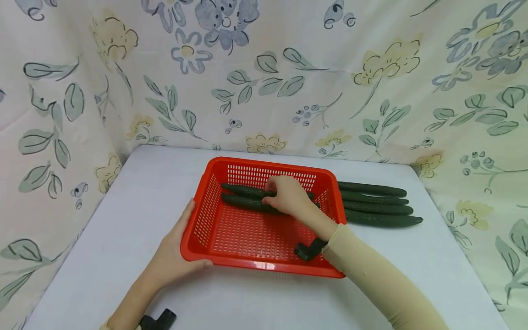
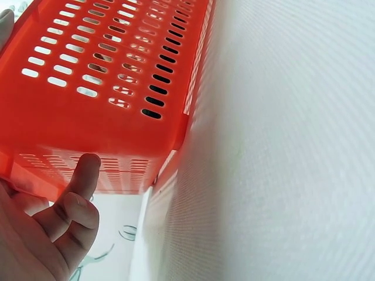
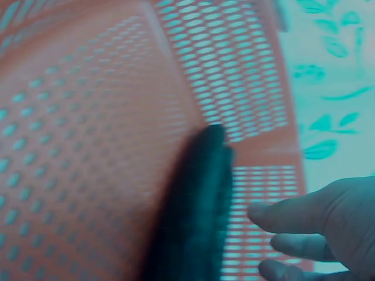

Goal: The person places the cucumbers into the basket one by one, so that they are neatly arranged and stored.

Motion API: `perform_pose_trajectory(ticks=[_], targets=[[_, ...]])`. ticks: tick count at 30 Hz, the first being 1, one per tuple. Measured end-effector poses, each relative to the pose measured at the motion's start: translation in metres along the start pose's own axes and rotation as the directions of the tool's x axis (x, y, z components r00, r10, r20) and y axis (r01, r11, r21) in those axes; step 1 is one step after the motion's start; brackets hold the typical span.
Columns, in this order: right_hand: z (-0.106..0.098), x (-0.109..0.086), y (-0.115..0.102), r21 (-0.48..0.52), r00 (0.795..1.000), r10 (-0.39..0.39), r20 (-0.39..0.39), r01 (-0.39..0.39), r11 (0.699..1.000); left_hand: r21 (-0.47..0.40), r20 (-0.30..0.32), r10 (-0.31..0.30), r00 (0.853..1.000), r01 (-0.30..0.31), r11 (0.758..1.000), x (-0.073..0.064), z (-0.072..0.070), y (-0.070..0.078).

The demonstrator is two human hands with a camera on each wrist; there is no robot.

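Observation:
A red plastic basket with slotted walls sits on the table. My left hand holds its near left corner, thumb along the front and fingers against the left side; in the left wrist view a finger touches the wall. Inside, two dark green cucumbers lie side by side near the back wall. Over them is my right hand, thumb and fingers parted. In the right wrist view a gap shows between those fingers and the blurred cucumbers.
Several more cucumbers lie in a row on the white table, right of the basket and close to its wall. Behind the table hangs a floral cloth. A black wrist mount on the right arm hangs over the basket.

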State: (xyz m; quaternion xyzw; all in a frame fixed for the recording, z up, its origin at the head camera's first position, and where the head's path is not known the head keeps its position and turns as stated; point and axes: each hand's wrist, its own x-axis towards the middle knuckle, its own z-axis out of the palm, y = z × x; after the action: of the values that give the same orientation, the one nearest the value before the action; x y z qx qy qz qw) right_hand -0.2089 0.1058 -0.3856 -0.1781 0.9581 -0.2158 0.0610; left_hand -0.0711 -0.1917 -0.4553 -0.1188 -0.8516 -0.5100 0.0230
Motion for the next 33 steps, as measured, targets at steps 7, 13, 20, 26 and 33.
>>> perform_pose_trajectory(ticks=[7,13,20,26,33], targets=[[-0.030,-0.011,-0.002,0.084,1.000,0.029,-0.009,-0.028,0.996,-0.004,0.002,0.009,1.000,-0.009,1.000,0.000,0.000,0.001],[-0.049,-0.028,0.009,0.121,0.999,0.008,-0.050,-0.002,0.993,-0.001,-0.001,0.008,1.000,-0.008,1.000,0.000,0.000,0.000],[-0.064,-0.051,0.040,0.189,0.994,-0.010,-0.107,0.031,0.981,0.002,-0.003,0.003,1.000,-0.003,1.000,-0.001,0.000,-0.001],[-0.079,-0.075,0.075,0.226,0.979,0.038,-0.199,0.008,0.974,0.023,-0.003,0.004,1.000,-0.004,1.000,-0.002,0.000,-0.003],[-0.091,-0.107,0.115,0.254,0.934,0.122,-0.336,-0.035,0.967,0.018,-0.001,0.006,1.000,-0.006,1.000,0.001,-0.001,-0.001]])
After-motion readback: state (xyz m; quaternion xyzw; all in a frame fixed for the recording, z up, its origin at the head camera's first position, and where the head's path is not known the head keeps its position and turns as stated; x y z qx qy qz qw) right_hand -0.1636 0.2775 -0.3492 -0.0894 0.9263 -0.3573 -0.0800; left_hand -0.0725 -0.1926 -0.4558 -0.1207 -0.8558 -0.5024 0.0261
